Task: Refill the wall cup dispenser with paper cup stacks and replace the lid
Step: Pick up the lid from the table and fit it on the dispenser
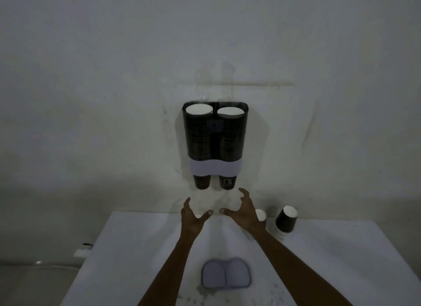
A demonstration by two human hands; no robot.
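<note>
Head view: the dispenser (215,143) hangs on the wall (91,77) at the picture's centre, a clear double tube with a pale band across its lower part. Both tubes are filled with dark cups; the left stack (198,134) and the right stack (230,137) stand side by side, each showing a white cup mouth at the open top. Below the band one dark cup bottom pokes out of each tube.

The table (127,248) fills the lower part of the picture, at 6 o'clock from the dispenser. The lid (226,273) lies flat on it, near the front edge, a pale two-lobed piece between the two forearms, well apart from the dispenser.

The left hand (191,216) is raised over the table's far edge, at 7 o'clock from the dispenser's base, fingers spread wide and holding nothing. The right hand (245,211) is just beside it at 3 o'clock, its fingers curled like a claw but apart, also empty. The two thumbs point toward each other without touching.

At 3 o'clock from the right hand a short spare stack (286,220) stands tilted on the table, white mouth up. A second cup (261,215) is partly hidden behind the right wrist.
</note>
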